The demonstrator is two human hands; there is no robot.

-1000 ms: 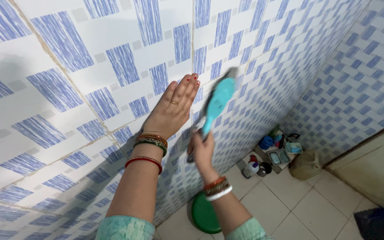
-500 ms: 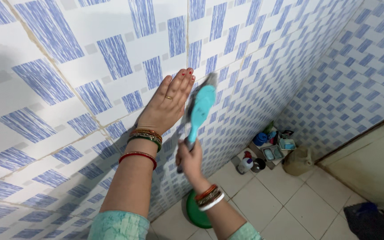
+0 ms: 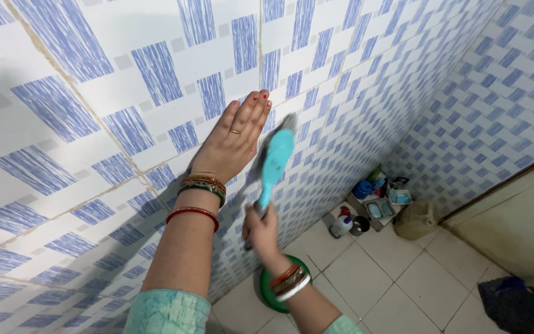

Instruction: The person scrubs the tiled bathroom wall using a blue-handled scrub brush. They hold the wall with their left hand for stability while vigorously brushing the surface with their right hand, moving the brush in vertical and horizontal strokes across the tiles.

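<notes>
From the head camera, the left hand lies flat against the tiled wall, its fingers straight, close together and holding nothing; a ring sits on one finger, and red, green and gold bangles circle the wrist. The right hand is lower and just to the right, its fingers wrapped tight around the handle of a turquoise brush. The brush stands tilted, its head up beside the left hand's fingertips and blurred, with the bristle side turned to the wall; whether the bristles touch the tiles cannot be told. Orange and white bangles ring the right wrist. The wall carries white tiles with blue hatched rectangles and small grey squares.

Below the right forearm, a round green lid or basin rests on the pale tiled floor near the foot of the wall. Farther right, in the corner, a low shelf holds a blue tub, a light turquoise box-shaped container and a grey soap dish. A white bottle with a red top stands on the floor just left of it, next to a small dark round pot. A khaki jerrycan stands to the right. A dark blue cloth heap lies at the near right.
</notes>
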